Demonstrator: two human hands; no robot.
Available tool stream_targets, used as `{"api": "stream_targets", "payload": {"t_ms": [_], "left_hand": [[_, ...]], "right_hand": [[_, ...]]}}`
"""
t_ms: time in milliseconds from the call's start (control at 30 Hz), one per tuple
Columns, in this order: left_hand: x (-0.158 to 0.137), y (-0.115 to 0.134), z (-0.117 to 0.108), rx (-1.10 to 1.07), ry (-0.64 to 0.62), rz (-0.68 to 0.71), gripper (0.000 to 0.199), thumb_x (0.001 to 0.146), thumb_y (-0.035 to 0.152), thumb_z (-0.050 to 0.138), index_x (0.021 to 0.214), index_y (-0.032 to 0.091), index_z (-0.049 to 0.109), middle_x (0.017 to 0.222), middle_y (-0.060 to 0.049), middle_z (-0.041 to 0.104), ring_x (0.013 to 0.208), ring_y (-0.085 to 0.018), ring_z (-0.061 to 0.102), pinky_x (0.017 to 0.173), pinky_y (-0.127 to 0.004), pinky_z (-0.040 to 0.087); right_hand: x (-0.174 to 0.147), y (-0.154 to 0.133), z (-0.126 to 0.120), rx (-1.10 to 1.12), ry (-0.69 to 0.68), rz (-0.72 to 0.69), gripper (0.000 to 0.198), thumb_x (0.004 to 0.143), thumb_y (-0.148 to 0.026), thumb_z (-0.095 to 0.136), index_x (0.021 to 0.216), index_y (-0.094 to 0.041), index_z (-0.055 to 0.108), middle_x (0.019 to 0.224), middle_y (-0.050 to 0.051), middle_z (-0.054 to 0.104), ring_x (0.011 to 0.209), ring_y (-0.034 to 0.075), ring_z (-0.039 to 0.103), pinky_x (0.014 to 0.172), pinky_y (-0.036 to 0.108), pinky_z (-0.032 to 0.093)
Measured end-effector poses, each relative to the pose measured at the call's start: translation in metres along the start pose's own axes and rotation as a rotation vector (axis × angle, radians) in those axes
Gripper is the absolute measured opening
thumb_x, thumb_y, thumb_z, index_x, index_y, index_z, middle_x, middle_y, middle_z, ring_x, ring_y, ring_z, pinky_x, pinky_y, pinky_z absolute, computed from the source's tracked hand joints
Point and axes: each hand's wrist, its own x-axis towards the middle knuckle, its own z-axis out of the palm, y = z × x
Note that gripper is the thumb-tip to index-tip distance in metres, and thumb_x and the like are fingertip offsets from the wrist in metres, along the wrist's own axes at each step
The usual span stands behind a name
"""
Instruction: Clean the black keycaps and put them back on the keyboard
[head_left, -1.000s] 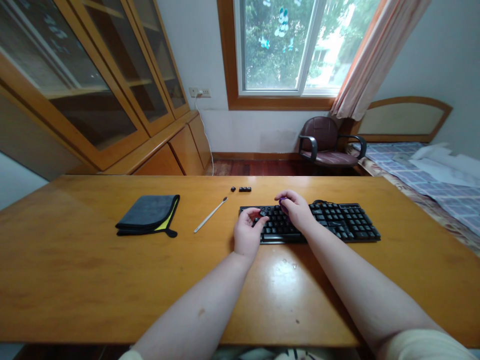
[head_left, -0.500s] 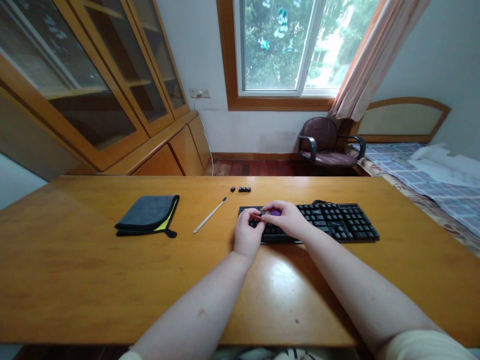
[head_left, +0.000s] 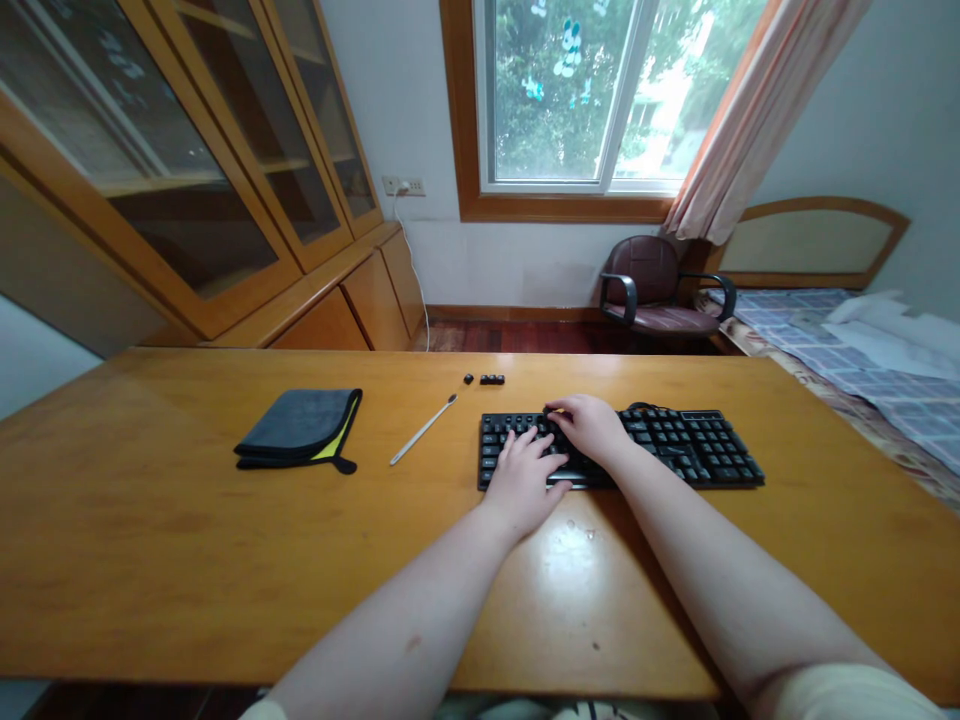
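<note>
A folded cloth (head_left: 298,428), a thin white stick (head_left: 422,430) and loose keycaps (head_left: 486,379) lie left of and behind the keyboard (head_left: 675,445), toward the tabletop's far edge. The keyboard runs lengthwise, parallel to that edge. The left hand (head_left: 525,480) rests spread on its keys; the right hand (head_left: 591,425) is curled over them, grip unclear.

Both hands lie on the black keyboard (head_left: 660,448), which sits right of the middle of the wooden counter (head_left: 150,520). The left hand (head_left: 525,478) rests flat with fingers spread over the keys near the keyboard's front edge. The right hand (head_left: 592,425) is curled over the keys just behind it. A few loose keycaps (head_left: 486,379) lie toward the counter's far edge, a thin white stick (head_left: 422,430) left of the keyboard, and a folded dark cloth (head_left: 300,428) farther left.
</note>
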Motion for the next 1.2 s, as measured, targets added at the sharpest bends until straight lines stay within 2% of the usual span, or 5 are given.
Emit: {"api": "stream_targets", "payload": {"t_ms": [300,600,733,900,1200], "left_hand": [[0.001,-0.001,0.003,0.005,-0.011,-0.022,0.03,0.079,0.034,0.059,0.108,0.029,0.063,0.129,-0.003,0.052,0.128,-0.027,0.034,0.11,-0.053,0.015],[0.002,0.002,0.002,-0.001,-0.008,-0.034,0.028,0.079,0.032,0.058,0.107,0.029,0.063,0.128,-0.003,0.053,0.128,-0.027,0.035,0.11,-0.053,0.016],[0.002,0.001,0.003,-0.012,0.007,-0.029,0.026,0.079,0.031,0.058,0.105,0.028,0.064,0.125,-0.003,0.055,0.127,-0.027,0.036,0.109,-0.054,0.017],[0.002,0.001,0.002,-0.029,0.012,-0.03,0.024,0.078,0.029,0.06,0.102,0.028,0.065,0.118,-0.003,0.059,0.126,-0.027,0.037,0.109,-0.054,0.018],[0.002,0.0,0.003,0.012,0.014,-0.01,0.023,0.078,0.03,0.06,0.1,0.027,0.065,0.118,-0.003,0.058,0.125,-0.026,0.038,0.109,-0.054,0.018]], "right_hand": [[0.004,-0.001,0.01,-0.112,-0.025,-0.071,0.024,0.086,-0.025,0.05,0.1,-0.024,0.069,0.101,0.001,0.07,0.095,0.018,0.063,0.086,0.027,0.046],[0.007,-0.002,0.011,-0.119,-0.106,0.015,0.023,0.084,-0.028,0.051,0.097,-0.027,0.07,0.1,-0.001,0.071,0.095,0.017,0.064,0.083,0.025,0.046],[0.006,-0.008,0.007,-0.128,-0.123,0.046,0.024,0.082,-0.027,0.051,0.096,-0.026,0.071,0.099,0.0,0.071,0.095,0.018,0.064,0.082,0.026,0.047],[0.001,-0.018,0.002,-0.172,-0.126,0.021,0.028,0.079,-0.02,0.049,0.098,-0.024,0.069,0.102,0.003,0.07,0.096,0.018,0.063,0.084,0.026,0.045],[-0.001,-0.019,0.009,-0.235,-0.121,-0.007,0.029,0.082,-0.02,0.046,0.098,-0.022,0.07,0.101,0.005,0.07,0.093,0.02,0.064,0.081,0.028,0.046]]}}
